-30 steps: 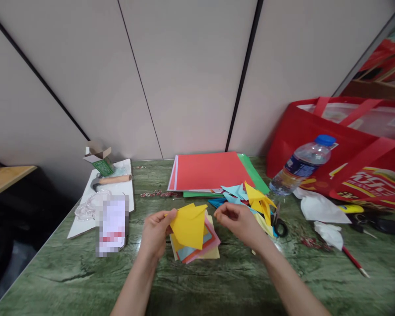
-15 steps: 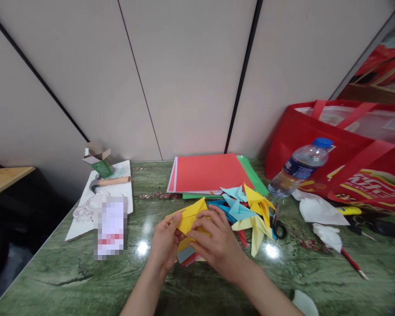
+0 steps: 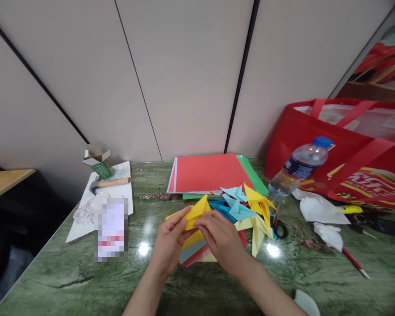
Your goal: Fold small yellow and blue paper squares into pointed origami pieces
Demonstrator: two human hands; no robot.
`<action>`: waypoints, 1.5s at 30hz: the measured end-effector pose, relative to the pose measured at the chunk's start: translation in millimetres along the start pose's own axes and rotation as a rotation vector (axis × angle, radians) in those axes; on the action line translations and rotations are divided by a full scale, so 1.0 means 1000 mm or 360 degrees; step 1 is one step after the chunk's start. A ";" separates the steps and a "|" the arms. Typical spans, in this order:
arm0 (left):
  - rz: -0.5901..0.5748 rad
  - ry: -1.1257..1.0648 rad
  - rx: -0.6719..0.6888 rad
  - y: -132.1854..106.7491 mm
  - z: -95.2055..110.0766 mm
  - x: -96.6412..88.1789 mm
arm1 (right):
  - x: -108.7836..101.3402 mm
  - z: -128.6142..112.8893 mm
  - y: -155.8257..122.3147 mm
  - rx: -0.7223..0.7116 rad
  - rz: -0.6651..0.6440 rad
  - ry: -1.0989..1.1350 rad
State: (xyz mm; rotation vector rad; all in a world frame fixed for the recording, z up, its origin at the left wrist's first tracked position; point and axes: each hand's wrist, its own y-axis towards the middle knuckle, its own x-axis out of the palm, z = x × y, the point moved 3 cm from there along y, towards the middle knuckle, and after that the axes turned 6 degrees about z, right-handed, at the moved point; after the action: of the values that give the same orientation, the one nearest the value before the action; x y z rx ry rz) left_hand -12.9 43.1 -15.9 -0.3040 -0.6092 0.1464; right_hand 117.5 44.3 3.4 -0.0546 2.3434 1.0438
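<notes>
A partly folded piece of yellow paper (image 3: 197, 211) is held between both hands, above the table. My left hand (image 3: 171, 237) pinches its left side, thumb on top. My right hand (image 3: 221, 237) has its fingertips closed on the lower right edge. Underneath lies a stack of coloured paper (image 3: 192, 253), with yellow, grey, red and pink sheets showing; the hands cover part of it. Just right of my right hand, folded paper shapes lie heaped: a light blue one (image 3: 240, 210), a pale yellow one (image 3: 257, 232) and a deep yellow one (image 3: 258, 202).
Black-handled scissors (image 3: 279, 228) lie beside the heap. Large red sheets (image 3: 210, 173) lie behind it. To the right are a water bottle (image 3: 303, 166), a red bag (image 3: 355, 162) and crumpled tissue (image 3: 329, 237). A sickle (image 3: 112, 183) and small box (image 3: 100, 164) sit left on a white board (image 3: 127, 204).
My right hand has drawn its fingers together at the paper's lower right edge, where they were more spread. The yellow paper has shifted slightly right and up.
</notes>
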 end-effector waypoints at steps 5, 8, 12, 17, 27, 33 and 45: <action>-0.0100 0.0142 -0.0007 -0.004 0.001 0.005 | -0.003 0.007 -0.003 0.0207 0.0160 0.0082; -0.0138 0.0207 -0.0029 -0.006 0.001 0.006 | -0.003 0.010 -0.004 0.0337 0.0196 0.0119; -0.0120 0.0174 -0.0004 -0.004 0.000 0.003 | -0.005 0.010 -0.003 0.0318 0.0205 0.0125; -0.0168 0.0159 -0.0022 -0.004 0.000 0.004 | -0.013 0.013 0.000 0.0388 0.0289 0.0062; -0.0156 0.0228 0.0005 -0.005 0.001 0.003 | -0.004 0.034 -0.005 0.0940 0.0059 0.0720; -0.0087 0.0305 0.0033 -0.005 -0.001 0.003 | -0.001 0.037 -0.006 0.1053 -0.0104 0.0952; -0.0061 0.0518 0.0120 -0.001 -0.001 -0.003 | -0.001 0.034 -0.007 0.1150 -0.0147 0.0958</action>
State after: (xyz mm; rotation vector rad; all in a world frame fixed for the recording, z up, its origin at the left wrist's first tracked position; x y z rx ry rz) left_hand -14.7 41.2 -18.4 -0.2368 -0.2858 0.0802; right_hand 136.4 63.0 -18.5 -0.2210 3.0860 0.0742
